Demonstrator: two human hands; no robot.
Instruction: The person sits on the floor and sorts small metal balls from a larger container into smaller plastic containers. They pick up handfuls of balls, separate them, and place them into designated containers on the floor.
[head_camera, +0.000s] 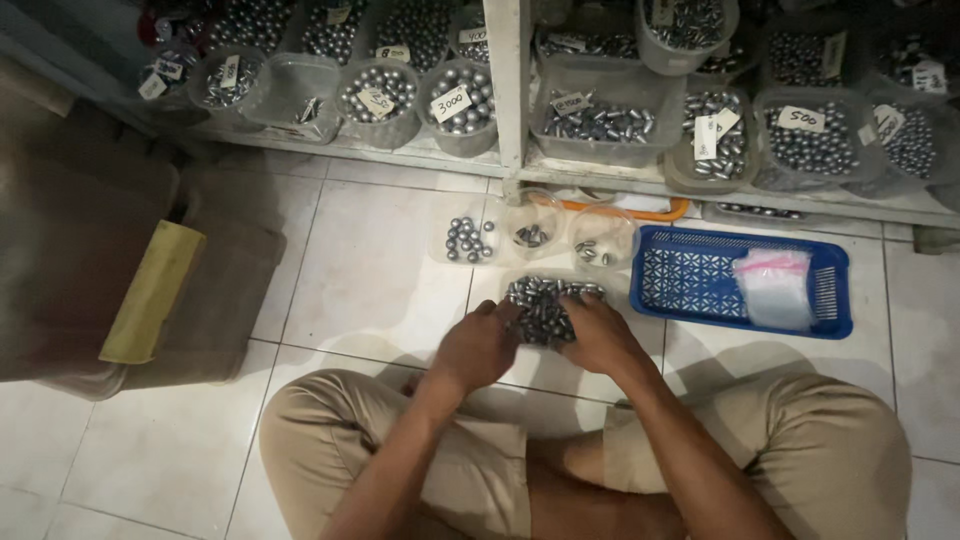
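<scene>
Two hands work a heap of grey metal weights (541, 305) in a clear tub on the tiled floor (370, 270), directly in front of a person sitting cross-legged in tan trousers (480, 470). The left hand (478, 345) and the right hand (598, 335) close in from either side of the heap, fingers curled down into the pieces; whether either hand actually pinches a piece cannot be told, since the fingertips are buried among them.

Just beyond the hands stand three small clear tubs in a row: one with round balls (468, 240) past the left hand, a middle tub (532, 235) with a few pieces straight ahead, and a third tub (596, 248) past the right hand, also holding only a few. To the outer side of the right hand lies a blue basket (690, 275) with a stack of small clear bags (777, 288) resting inside it. An orange rim (640, 210) shows behind the row of tubs.

Farther out from the hands, a white shelf (508, 90) carries many clear containers of balls and oval weights, each with a paper tag. Well off to the outer side of the left hand sits a brown box (90, 260) with a yellow strip (150, 290) laid across its edge.
</scene>
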